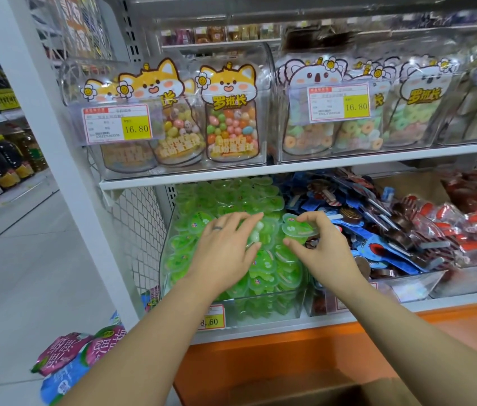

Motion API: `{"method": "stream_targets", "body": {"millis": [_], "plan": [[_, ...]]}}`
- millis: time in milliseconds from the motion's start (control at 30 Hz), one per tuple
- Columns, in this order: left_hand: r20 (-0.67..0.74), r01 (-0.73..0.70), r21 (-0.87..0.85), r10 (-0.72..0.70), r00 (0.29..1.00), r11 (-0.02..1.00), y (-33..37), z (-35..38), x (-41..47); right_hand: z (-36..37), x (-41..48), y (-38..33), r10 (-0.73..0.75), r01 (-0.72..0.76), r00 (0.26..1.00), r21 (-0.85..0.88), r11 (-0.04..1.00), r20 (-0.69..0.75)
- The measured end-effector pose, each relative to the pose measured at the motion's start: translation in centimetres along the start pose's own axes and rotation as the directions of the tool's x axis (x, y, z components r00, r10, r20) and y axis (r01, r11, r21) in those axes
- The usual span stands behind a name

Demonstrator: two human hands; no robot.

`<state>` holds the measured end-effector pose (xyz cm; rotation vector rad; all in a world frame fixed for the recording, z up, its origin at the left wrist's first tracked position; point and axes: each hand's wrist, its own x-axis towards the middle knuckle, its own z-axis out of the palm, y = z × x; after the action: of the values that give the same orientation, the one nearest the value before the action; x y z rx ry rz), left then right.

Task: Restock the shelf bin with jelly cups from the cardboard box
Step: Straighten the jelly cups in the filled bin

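Observation:
A clear shelf bin (275, 306) on the lower shelf is heaped with green jelly cups (231, 197). My left hand (225, 244), a ring on one finger, lies flat with spread fingers on top of the heap. My right hand (322, 244) is over the bin's right side and pinches one green jelly cup (297, 228) between thumb and fingertips. A brown edge of the cardboard box (333, 394) shows at the bottom of the view, below my arms.
Right of the bin lie blue snack packets (377, 227) and red wrapped sweets (471, 227). The upper shelf (290, 168) holds clear bins of candy bags. An orange base panel (260, 361) runs under the shelf. Pink and blue packets (67, 364) lie on the floor at left.

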<state>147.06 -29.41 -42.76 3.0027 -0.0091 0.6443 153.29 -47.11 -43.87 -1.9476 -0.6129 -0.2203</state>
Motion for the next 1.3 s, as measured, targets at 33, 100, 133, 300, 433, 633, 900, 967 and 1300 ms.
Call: {"method": "stream_targets", "body": {"millis": [33, 100, 133, 300, 433, 633, 900, 967, 1300], "plan": [[0.009, -0.001, 0.006, 0.001, 1.0, 1.0, 0.0, 0.0, 0.1, 0.0, 0.0, 0.0, -0.001, 0.001, 1.0, -0.005, 1.0, -0.002], [0.027, 0.007, 0.013, -0.007, 1.0, 1.0, 0.1, -0.1, 0.3, 0.1, 0.1, 0.0, 0.0, 0.0, 1.0, -0.01, 1.0, -0.005], [0.034, 0.013, 0.013, -0.013, 0.999, 1.0, 0.2, -0.1, 0.3, 0.2, 0.1, -0.1, -0.002, 0.002, 1.0, -0.009, 1.0, -0.006], [0.048, 0.022, 0.008, -0.022, 0.999, 1.0, 0.3, -0.1, 0.4, 0.2, 0.2, -0.2, -0.017, 0.017, 1.0, -0.007, 1.0, -0.015], [0.05, 0.014, -0.014, -0.013, 0.999, 1.0, 0.3, -0.3, 0.2, 0.0, 0.2, -0.3, 0.004, -0.004, 1.0, 0.007, 1.0, -0.002], [0.041, 0.005, -0.024, -0.004, 0.999, 1.0, 0.2, -0.3, 0.0, -0.4, 0.0, -0.2, 0.004, -0.004, 1.0, -0.003, 1.0, 0.005], [-0.111, -0.01, -0.072, 0.002, 0.994, 0.997, 0.5, -1.4, -1.4, -0.3, -0.4, -1.3, -0.099, 0.096, 0.992, -0.038, 0.995, -0.08], [-0.205, 0.002, -0.219, -0.047, 0.978, 0.976, 1.2, -2.1, -2.4, 0.3, -0.8, -2.2, -0.196, 0.19, 0.974, -0.064, 0.98, -0.114], [0.112, 0.285, -0.915, -0.499, 0.859, 0.286, 2.8, -4.3, -6.4, 4.8, -2.1, -6.1, -0.426, 0.417, 0.898, -0.096, 0.904, -0.112]]}}
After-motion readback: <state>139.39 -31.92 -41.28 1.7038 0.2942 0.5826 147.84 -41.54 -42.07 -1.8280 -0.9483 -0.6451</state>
